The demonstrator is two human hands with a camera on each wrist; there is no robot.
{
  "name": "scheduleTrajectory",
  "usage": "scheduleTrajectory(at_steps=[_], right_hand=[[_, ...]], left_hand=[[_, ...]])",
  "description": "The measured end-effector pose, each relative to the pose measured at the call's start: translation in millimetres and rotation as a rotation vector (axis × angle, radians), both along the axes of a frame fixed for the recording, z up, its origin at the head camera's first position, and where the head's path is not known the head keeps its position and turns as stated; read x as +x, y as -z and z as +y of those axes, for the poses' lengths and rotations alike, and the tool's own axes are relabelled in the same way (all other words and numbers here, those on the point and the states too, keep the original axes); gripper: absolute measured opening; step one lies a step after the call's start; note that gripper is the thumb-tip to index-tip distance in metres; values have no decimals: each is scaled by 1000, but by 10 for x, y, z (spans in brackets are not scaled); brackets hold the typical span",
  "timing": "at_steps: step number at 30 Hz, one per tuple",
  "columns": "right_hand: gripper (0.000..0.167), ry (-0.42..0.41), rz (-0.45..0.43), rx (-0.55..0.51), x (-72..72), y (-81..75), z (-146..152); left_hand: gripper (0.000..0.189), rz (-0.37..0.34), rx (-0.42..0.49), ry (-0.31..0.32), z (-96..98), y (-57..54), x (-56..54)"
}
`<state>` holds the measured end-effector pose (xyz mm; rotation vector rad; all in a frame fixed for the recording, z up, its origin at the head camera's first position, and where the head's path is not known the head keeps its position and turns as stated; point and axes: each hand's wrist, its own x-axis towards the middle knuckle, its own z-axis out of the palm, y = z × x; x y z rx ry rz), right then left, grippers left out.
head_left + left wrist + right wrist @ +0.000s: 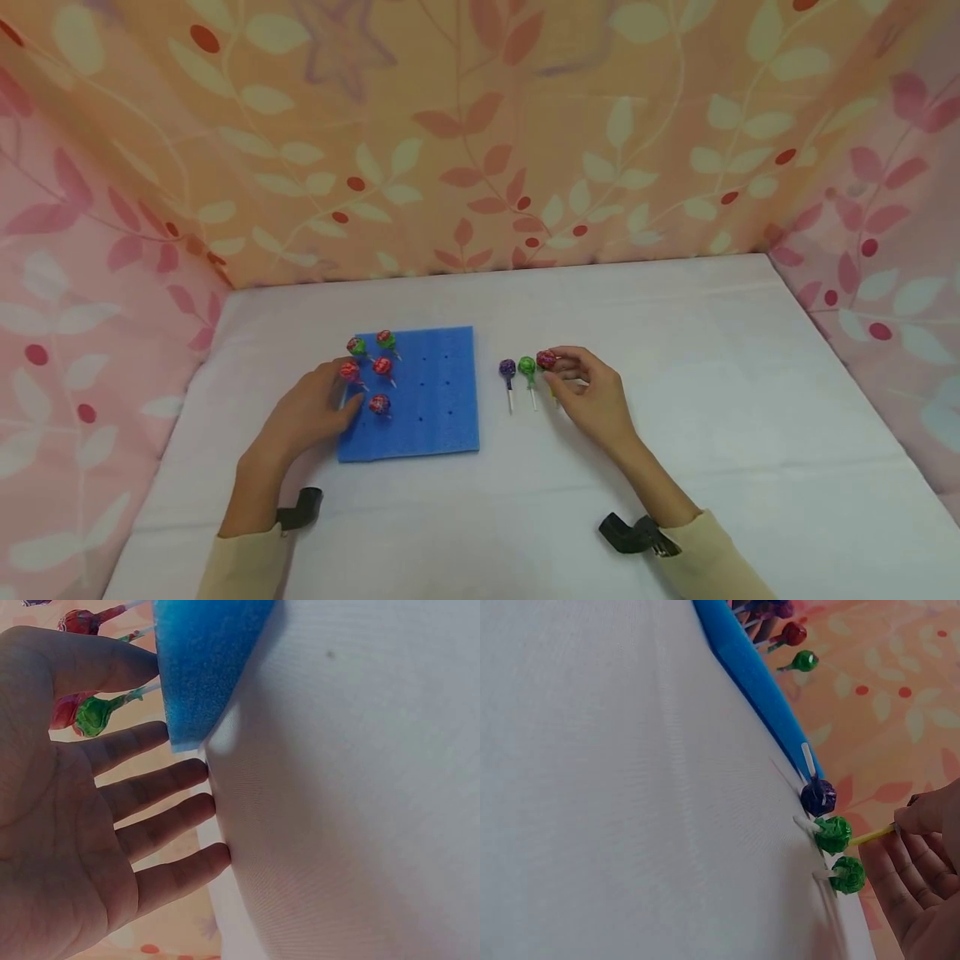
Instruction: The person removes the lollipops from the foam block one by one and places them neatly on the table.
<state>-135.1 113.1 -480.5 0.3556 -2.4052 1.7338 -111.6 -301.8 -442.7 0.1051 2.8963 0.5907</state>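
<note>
Backed by an orange leaf-patterned fabric curtain [577, 108], with a white cloth-covered tabletop [720, 350] spread in front. For a clean lift, best to pinch the thin yellow stick [872, 835] just firmly enough to stop it turning, avoid knocking anything alongside, and brace the flat blue foam board [450, 435] lightly against sliding. Pinched between thumb and fingers of the right hand [596, 396]: one red-wrapped round lollipop [546, 359], apparently on that stick, right of the board and just beside a green-wrapped round lollipop [527, 365], with a purple-wrapped round lollipop [507, 367] farther left. At the board's left edge: left hand [311, 408], fingers extended, gripping nothing.
</note>
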Motion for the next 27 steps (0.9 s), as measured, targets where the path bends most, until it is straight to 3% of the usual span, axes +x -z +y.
scheduleTrajectory(at_steps=[17,27], right_hand=[[39,42,-13,145,-79,45,157],[36,80,-92,234,-134,23,269]], left_hand=[[69,-22,-4,-20,5,-50,21],[68,17,-5,-3,-7,22,10]])
